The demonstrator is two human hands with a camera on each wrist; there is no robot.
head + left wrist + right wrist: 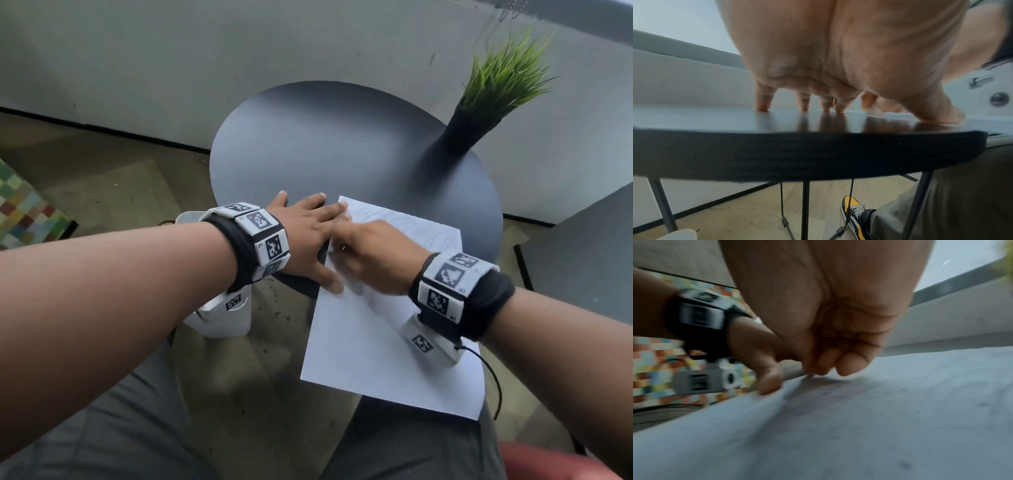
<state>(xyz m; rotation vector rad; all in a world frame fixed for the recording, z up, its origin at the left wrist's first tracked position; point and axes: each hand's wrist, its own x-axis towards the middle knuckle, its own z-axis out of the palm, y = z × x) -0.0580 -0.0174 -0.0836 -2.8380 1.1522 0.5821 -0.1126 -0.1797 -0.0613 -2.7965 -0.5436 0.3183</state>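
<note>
A white sheet of paper [370,342] lies on the round dark table [325,144] and overhangs its near edge above my lap. My left hand [308,233] lies flat and spread on the table, its thumb pressing the sheet's left edge and its forefinger touching the far left corner. In the left wrist view the left hand's [838,56] fingertips [761,105] rest on the tabletop. My right hand [373,253] sits on the paper beside it, blurred. Its fingers [849,365] are curled with tips meeting at the paper's [879,418] left edge. Whether they pinch anything I cannot tell.
A dark vase [455,144] with green grass-like leaves [503,78] stands at the table's far right. A grey wall runs behind. A white object [186,219] sits on the floor to the left, near a chequered multicoloured surface [24,205]. Thin table legs [805,211] and my shoe [855,216] are below.
</note>
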